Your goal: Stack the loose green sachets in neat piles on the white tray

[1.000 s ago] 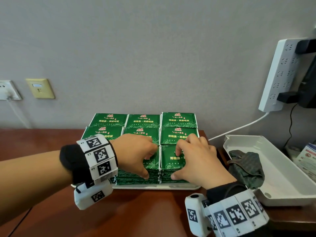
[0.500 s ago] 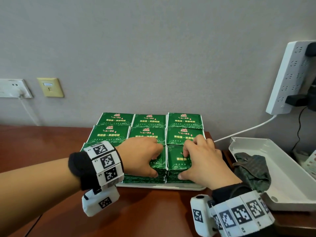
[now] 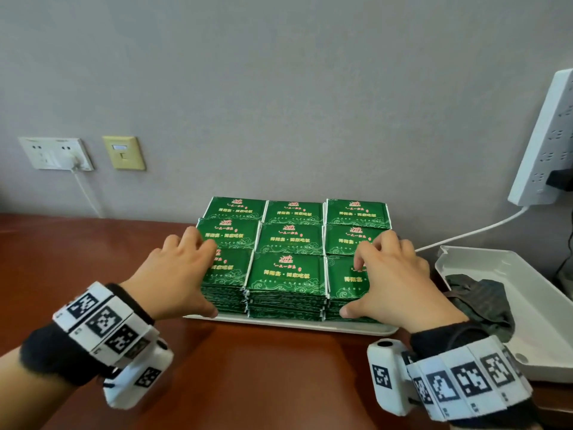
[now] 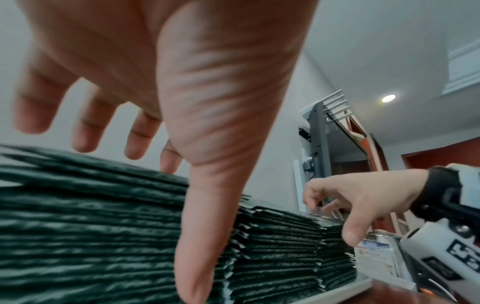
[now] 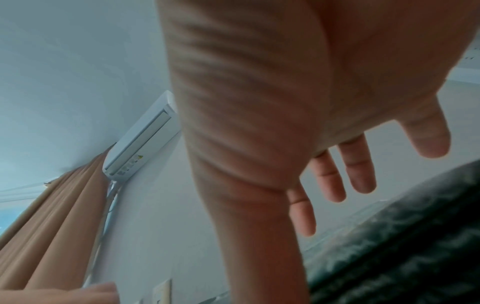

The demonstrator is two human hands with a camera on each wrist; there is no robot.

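Sachets (image 3: 286,274) in nine piles on the tray (image 3: 297,326), three rows of three. From the left: left hand (image 3: 179,274) spread loose over the near left pile, thumb against its front edge, gripping nothing; right hand (image 3: 393,280) likewise over the near right pile, fingers bent, holding nothing. Risk, by judgement: slick tall piles, easily skewed or toppled sideways by an uneven squeeze.

The sachets (image 3: 286,273) were dark green with pale swirl borders, light lettering and a small red emblem. The tray (image 3: 356,328) was white, the bench (image 3: 248,383) reddish-brown. Black-and-white square-patterned bands (image 3: 102,324) circled both wrists over black cuffs.
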